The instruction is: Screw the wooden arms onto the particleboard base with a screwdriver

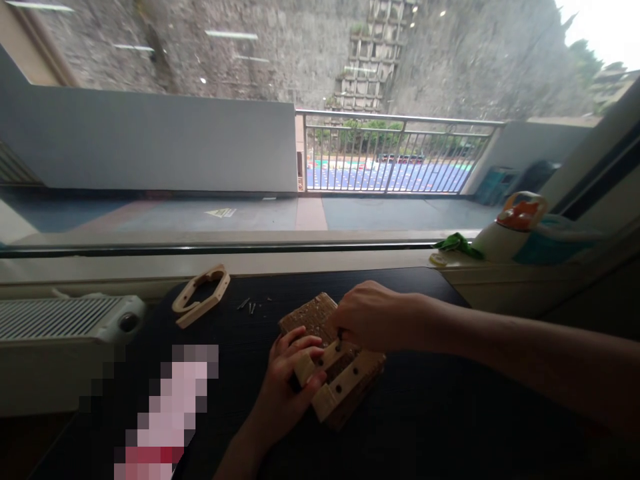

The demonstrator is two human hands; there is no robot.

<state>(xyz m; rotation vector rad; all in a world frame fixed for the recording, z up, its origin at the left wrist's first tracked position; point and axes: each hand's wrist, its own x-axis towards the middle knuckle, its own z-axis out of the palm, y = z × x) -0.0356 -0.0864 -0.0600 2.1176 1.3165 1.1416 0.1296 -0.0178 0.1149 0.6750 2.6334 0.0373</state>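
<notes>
A rough brown block (306, 316) lies on the dark tabletop with a pale wooden piece (356, 377) on top of it. Dark round holes or screw heads show along the two arms of that piece. My left hand (291, 377) is closed around its near left end, thumb in front and fingers over the top. Above its far end, my right hand (367, 313) is closed in a fist. A short dark thing (341, 333) juts down from under this fist to the wood; its kind is hidden by my fingers.
Several screws (251, 308) lie loose on the dark table (240, 360). Left of them stands another pale wooden frame (220, 293). A white radiator (75, 320) is at the left. On the windowsill are a green cloth (457, 245) and a white container (500, 237) with an orange top.
</notes>
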